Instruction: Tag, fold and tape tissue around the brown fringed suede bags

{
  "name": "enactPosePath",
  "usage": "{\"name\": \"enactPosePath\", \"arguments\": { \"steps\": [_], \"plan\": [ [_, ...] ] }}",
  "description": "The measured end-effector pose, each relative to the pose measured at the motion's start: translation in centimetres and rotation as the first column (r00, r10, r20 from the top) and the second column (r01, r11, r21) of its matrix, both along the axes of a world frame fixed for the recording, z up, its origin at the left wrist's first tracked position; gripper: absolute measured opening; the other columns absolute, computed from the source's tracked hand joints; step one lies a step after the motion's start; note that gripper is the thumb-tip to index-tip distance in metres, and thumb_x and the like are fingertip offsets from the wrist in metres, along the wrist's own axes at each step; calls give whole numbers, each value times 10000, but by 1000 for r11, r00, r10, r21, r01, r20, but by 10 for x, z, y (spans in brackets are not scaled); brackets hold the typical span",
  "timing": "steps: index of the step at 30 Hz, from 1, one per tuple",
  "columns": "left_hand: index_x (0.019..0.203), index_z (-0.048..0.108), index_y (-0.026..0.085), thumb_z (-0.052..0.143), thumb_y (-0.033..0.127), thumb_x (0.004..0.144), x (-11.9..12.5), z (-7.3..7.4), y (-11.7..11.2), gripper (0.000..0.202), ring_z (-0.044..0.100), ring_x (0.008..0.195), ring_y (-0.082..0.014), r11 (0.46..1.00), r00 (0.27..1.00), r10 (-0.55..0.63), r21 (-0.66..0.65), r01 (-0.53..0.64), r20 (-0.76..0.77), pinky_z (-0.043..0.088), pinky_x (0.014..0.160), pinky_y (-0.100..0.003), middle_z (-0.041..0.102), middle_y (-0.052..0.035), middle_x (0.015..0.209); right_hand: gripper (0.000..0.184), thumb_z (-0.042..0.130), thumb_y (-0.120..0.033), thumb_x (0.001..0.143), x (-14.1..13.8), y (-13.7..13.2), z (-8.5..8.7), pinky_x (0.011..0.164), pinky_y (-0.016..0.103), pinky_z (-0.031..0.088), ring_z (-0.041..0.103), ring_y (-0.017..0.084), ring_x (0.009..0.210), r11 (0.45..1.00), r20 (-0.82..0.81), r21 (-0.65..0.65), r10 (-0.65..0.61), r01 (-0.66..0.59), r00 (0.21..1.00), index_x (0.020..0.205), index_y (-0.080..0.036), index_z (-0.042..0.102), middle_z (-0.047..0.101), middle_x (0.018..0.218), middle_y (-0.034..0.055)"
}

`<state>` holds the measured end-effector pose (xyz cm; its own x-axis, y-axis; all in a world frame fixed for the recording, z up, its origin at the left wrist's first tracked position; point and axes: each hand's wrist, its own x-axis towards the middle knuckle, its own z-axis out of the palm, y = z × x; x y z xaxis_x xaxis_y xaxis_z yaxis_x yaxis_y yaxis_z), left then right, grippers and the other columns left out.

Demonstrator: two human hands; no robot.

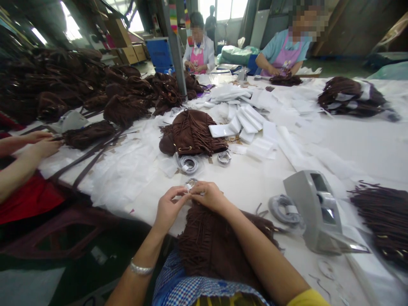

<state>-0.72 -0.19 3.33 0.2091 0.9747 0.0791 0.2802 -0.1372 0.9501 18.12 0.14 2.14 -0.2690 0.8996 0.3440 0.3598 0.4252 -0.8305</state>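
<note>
My left hand [169, 208] and my right hand [208, 196] meet fingertip to fingertip above the table edge, both closed in a pinch. A small pale, shiny piece [191, 184] shows at their fingertips; its kind is too small to tell. Below the hands, a dark brown fringed bag [219, 242] lies over the table edge and against my lap, partly under my right forearm. Just beyond the hands are a plastic-wrapped coil [188, 164], a smaller coil [224, 158] and another brown fringed bag [193, 131].
A grey tape dispenser [314, 212] stands at right beside a wrapped coil [285, 209]. Brown fringed pieces [382, 216] lie farther right. White folded packing [245, 121] covers the middle. Brown bags [127, 97] heap at left, near a co-worker's hands [41, 144]. Two people work across the table.
</note>
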Motion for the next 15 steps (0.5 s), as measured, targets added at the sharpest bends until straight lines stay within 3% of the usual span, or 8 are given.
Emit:
{"name": "enactPosePath", "arguments": {
  "steps": [3,9,15],
  "plan": [
    [845,736,190,727,429,801,0,3,2,243,630,970,-209,999,1000,2,35,0,-31,523,728,-252,681,-65,999,69,744,-253,836,2,0,2,705,219,491,673,139,752,1000,-3,-15,23,-23,1000,876,-226,793,730,805,21],
    [860,724,155,745,463,772,-6,-7,5,321,603,725,-161,987,999,-6,-159,14,49,496,694,-257,684,-35,814,81,725,-221,848,4,-1,7,766,228,505,678,143,797,997,-55,-26,73,-74,996,897,-208,788,739,842,26],
    [825,694,153,742,482,771,-10,-9,4,337,592,701,-149,967,995,-39,-246,62,96,503,678,-255,654,-15,766,107,673,-227,879,5,-3,9,773,249,508,668,147,794,999,-38,4,40,-39,998,852,-199,773,728,835,29]
  ]
}}
